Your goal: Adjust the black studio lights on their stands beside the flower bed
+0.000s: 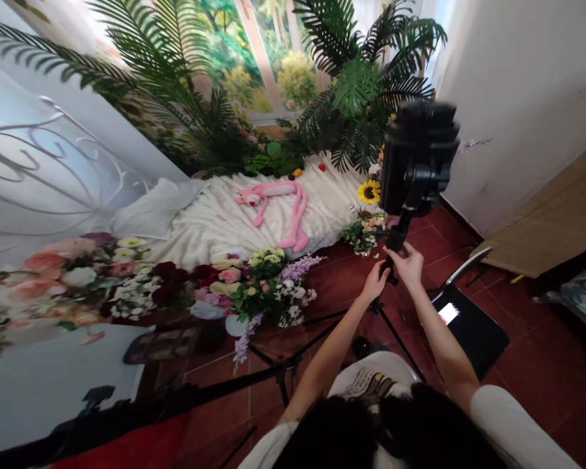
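A black light stand (395, 240) rises in front of me, with a bulky black device (417, 156) on its top that is slightly blurred. My left hand (375, 281) is closed on the stand's pole, just below the device. Higher up and to the right, my right hand (407, 264) is closed round the same pole, its fingers pinched near a joint. The tripod legs spread below both hands. A long pink plush toy (273, 190) lies on a white furry cloth (209, 218) beyond the stand.
Artificial flowers (229, 280) line the cloth's near side, palm leaves (356, 85) the far side. A black chair (478, 332) with a lit phone (448, 314) stands at right. Another black stand (273, 371) crosses the lower left. White scrolled metalwork (53, 163) is at left.
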The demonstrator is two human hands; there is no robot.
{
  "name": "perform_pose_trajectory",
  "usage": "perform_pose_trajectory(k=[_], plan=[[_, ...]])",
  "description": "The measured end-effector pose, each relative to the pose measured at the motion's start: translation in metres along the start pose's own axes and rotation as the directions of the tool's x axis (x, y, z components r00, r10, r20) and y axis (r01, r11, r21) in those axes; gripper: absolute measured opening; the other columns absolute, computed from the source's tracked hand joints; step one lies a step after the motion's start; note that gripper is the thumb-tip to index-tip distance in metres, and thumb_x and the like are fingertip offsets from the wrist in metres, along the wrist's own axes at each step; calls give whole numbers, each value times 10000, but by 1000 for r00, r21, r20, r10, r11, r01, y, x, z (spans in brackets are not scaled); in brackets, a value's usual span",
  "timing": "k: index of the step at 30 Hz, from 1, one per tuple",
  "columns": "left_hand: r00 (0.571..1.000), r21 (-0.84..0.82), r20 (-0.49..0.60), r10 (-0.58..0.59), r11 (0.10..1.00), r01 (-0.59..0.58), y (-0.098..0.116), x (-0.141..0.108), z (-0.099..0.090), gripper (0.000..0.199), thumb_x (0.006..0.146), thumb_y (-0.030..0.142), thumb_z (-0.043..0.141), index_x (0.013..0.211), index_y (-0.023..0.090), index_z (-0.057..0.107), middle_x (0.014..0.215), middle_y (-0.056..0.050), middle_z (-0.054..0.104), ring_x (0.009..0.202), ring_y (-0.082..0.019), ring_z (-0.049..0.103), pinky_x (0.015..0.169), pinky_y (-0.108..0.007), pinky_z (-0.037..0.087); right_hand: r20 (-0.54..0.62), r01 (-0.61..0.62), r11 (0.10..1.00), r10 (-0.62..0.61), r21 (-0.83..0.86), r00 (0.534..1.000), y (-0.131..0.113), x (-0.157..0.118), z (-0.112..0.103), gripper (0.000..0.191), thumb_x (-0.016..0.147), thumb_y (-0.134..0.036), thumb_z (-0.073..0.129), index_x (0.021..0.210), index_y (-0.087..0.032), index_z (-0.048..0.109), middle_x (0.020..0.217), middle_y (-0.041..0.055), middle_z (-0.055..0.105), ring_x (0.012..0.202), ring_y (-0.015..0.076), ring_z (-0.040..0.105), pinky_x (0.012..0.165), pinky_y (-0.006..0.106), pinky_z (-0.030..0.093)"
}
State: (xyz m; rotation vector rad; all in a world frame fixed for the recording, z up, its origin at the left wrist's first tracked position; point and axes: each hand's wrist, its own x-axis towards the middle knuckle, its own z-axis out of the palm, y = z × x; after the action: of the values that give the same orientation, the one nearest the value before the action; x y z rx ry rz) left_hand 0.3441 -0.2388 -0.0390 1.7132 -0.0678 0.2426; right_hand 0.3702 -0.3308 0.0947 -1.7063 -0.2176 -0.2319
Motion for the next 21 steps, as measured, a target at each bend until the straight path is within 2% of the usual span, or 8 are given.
perform_pose_trajectory(k=[5,7,9,11,13,15,18,21], plan=[[996,21,-37,-78,997,79,-1,4,7,411,900,457,381,1188,185,491,1169,-95,584,1085,-191,546,990,-358,397,-35,132,989,-130,64,991,-66,34,-4,414,669,-423,716,964,-139,657,965,76,704,871,200,664,821,310,524],[994,30,-71,-89,995,91,-5,5,10,424,904,464,362,1187,178,496,1163,-102,584,1089,-196,544,993,-361,393,-28,161,986,-159,53,987,-77,40,-5,421,678,-437,708,978,-146,651,974,73,699,890,202,660,830,312,525],[993,35,-93,-76,996,79,-11,4,12,431,908,460,351,1197,173,492,1189,-110,569,1120,-200,526,1009,-367,379,-4,172,984,-172,47,985,-74,36,-8,431,696,-450,692,1008,-156,639,991,68,694,916,202,655,847,316,523],[994,31,-99,-53,998,56,-15,3,13,436,909,454,351,1216,173,479,1225,-114,548,1156,-200,503,1029,-371,362,26,168,984,-170,53,985,-57,24,-15,434,733,-457,658,1059,-173,615,1044,68,679,960,195,644,878,321,512],[995,21,-93,-32,999,34,-19,2,13,437,909,452,353,1232,181,468,1243,-111,538,1175,-197,490,1042,-373,349,53,135,990,-137,44,989,-27,4,-25,425,774,-457,614,1102,-188,588,1105,77,655,1004,188,629,909,331,498],[996,10,-91,-17,1000,18,-21,1,14,431,906,454,361,1227,190,474,1239,-105,541,1177,-194,490,1049,-373,342,84,44,998,-41,-42,996,11,-19,-35,421,780,-466,601,1093,-185,580,1082,98,657,988,199,633,893,357,501],[995,-5,-97,-7,1000,6,-22,1,14,424,904,456,366,1216,195,488,1225,-102,548,1167,-194,497,1047,-374,346,87,-147,966,169,-214,982,63,-51,-44,454,751,-478,622,1087,-179,561,931,99,679,868,219,655,838,392,507],[995,-14,-102,-20,1000,19,-22,1,14,426,900,460,377,1221,203,488,1230,-101,549,1172,-197,499,1047,-381,349,81,-280,937,302,-207,950,95,-68,-41,376,793,-459,568,1066,-200,547,883,62,681,825,208,658,826,384,501]])
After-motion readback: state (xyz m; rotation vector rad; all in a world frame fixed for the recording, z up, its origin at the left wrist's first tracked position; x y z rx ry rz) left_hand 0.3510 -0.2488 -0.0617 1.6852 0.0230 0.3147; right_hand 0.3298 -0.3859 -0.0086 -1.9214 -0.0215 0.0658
